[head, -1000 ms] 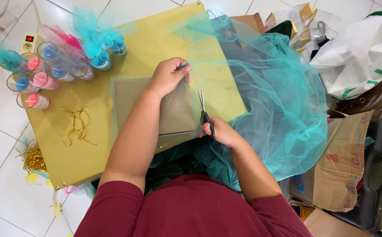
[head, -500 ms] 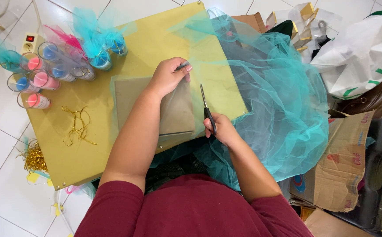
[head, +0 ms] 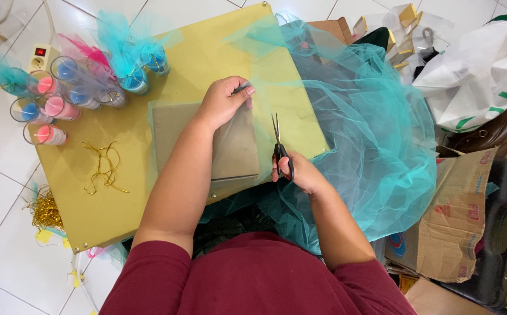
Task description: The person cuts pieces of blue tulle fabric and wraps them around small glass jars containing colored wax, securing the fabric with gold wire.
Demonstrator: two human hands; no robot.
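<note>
My right hand (head: pixel 303 173) was clamped around the handles of the scissors (head: pixel 279 146), blades pointing toward twelve o'clock along the right edge of the cardboard rectangle (head: pixel 233 149). My left hand (head: pixel 223 102) pressed down at that card's top corner, fingers curled shut on the teal tulle (head: pixel 370 116), which spilled off the yellow board (head: pixel 206 52) toward three o'clock. Small candle glasses (head: pixel 61 99) stood at ten o'clock.

My right hand (head: pixel 303 173) has advanced the scissors (head: pixel 279 146) slightly farther up along the teal tulle (head: pixel 370 134) beside the cardboard template (head: pixel 230 146). My left hand (head: pixel 224 100) has shifted only marginally.
</note>
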